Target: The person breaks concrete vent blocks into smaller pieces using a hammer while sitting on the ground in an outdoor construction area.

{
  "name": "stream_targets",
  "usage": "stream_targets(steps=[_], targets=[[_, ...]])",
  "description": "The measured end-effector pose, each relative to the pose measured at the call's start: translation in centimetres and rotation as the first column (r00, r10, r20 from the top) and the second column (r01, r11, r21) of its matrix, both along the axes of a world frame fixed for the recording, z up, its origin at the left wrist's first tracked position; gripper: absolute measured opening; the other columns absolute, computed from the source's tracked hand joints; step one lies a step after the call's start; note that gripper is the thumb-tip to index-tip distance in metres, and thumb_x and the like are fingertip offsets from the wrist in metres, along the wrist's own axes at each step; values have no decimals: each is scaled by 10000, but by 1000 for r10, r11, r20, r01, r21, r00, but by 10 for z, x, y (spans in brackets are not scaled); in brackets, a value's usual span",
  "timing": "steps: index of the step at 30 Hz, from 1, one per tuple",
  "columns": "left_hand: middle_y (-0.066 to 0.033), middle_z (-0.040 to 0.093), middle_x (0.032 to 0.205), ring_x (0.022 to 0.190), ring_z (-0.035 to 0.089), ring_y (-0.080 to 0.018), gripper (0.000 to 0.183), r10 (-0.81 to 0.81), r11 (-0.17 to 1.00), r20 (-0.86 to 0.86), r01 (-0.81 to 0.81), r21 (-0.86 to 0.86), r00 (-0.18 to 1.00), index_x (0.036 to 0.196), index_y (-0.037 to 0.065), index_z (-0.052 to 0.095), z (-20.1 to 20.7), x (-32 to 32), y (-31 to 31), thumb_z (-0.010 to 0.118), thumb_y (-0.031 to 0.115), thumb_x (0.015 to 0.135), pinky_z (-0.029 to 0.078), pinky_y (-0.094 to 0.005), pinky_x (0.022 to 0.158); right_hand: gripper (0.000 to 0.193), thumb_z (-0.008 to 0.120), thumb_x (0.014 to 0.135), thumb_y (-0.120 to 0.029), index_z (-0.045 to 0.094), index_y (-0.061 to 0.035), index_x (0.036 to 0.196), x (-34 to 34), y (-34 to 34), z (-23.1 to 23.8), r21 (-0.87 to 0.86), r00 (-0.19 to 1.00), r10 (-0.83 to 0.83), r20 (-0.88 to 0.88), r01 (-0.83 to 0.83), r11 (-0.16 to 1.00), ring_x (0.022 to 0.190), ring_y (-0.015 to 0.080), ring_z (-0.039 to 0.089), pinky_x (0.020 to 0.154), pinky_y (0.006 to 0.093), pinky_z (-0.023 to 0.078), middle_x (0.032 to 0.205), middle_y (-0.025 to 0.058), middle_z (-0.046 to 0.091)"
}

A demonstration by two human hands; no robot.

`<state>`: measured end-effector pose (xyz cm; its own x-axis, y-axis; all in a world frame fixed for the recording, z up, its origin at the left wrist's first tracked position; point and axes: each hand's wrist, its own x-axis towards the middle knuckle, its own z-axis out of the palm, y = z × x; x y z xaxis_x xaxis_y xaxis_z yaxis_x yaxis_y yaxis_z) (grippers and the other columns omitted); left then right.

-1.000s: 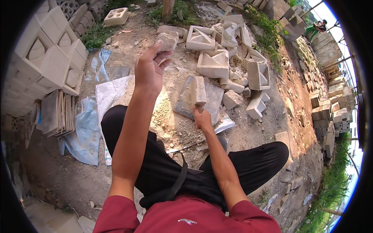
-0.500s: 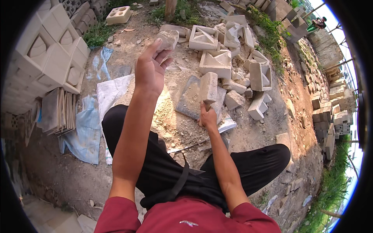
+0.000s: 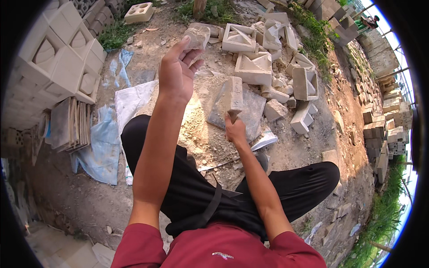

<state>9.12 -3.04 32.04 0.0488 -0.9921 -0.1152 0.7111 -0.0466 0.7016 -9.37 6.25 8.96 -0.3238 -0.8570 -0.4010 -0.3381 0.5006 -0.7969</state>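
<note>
With our left hand (image 3: 175,76) we held a pale chunk (image 3: 197,37) in half-curled fingers, upper centre of the frame. Mid-frame, our right hand (image 3: 235,130) gripped a block-headed tool (image 3: 233,93) over a grey slab (image 3: 252,117); pale blocks (image 3: 253,69) lay beyond.

Maroon shirt (image 3: 192,248) with pale print (image 3: 222,255), black trousers (image 3: 299,185)
The stone (image 3: 199,37) is dusty beige, the mallet head (image 3: 233,94) pale cream, the slab (image 3: 253,115) grey, the sheet (image 3: 103,149) faded blue, the grass (image 3: 382,219) bright green.
</note>
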Motion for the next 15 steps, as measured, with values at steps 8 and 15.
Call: stream_targets(steps=[8,15], targets=[[-57,587,1080,1020,563,-195,308,22,1000,-41,-22,3,999,1112,73,558,2,10,-4,652,252,880,412,-371,872,618,552,880,-505,531,83,1072,37,20,-29,139,919,236,-314,-202,970,936,492,622,833,521,492,971,338,637],[-45,580,1031,999,567,-193,306,9,1000,-80,-10,-8,997,1103,68,557,6,14,-6,654,251,879,413,-375,874,606,557,882,-507,536,69,1068,10,20,-26,117,955,134,-263,-107,987,908,471,639,782,511,497,938,320,646]])
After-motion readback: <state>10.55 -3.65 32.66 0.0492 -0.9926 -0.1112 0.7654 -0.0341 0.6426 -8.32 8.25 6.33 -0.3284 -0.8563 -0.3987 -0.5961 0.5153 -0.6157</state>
